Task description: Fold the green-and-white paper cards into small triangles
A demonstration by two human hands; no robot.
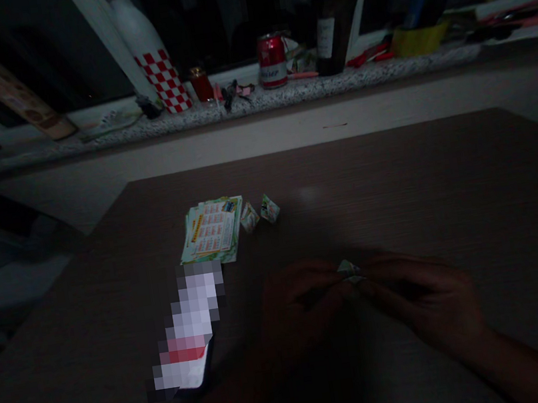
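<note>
A small folded piece of printed paper is pinched between both hands above the near middle of the table. My left hand grips its left side with thumb and fingertips. From the right, my right hand pinches the other side, fingers closed. Both fingertips partly hide the paper, and the light is dim. Farther back on the table lie two more small folded paper pieces. Left of them is a stack of printed lottery-like sheets, slightly fanned.
A phone with a lit, blurred screen lies left of my hands on the wooden table. Along the stone windowsill stand a checkered bottle, a red can, a dark lidded cup and a yellow container.
</note>
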